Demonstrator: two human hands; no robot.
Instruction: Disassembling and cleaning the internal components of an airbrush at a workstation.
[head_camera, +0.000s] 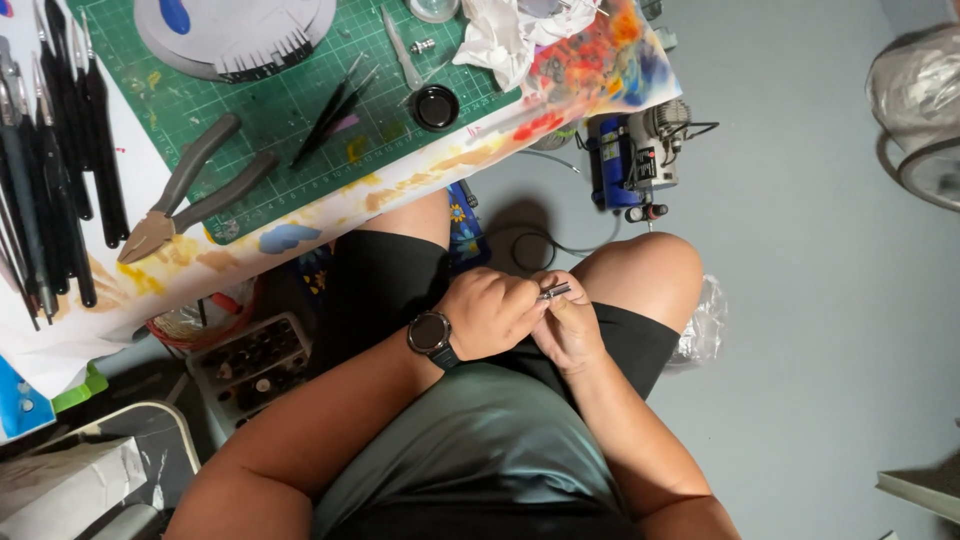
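Over my lap, both my left hand (490, 312) and right hand (568, 325) pinch a small metal part (555, 291), perhaps an airbrush piece. Far left, pliers (190, 190) lie on the desk (300, 215); below it, a tray (250, 365) holds dark bottles. A blue compressor (630, 160) sits on the floor.

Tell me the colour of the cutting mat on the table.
Green cutting mat with a pale grid, head view.

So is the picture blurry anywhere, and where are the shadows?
Head view: even, soft light; the left hand and right hand look sharp, the small metal part between them too tiny for detail; a soft shadow lies on the grey floor between the knees; edges bend slightly.
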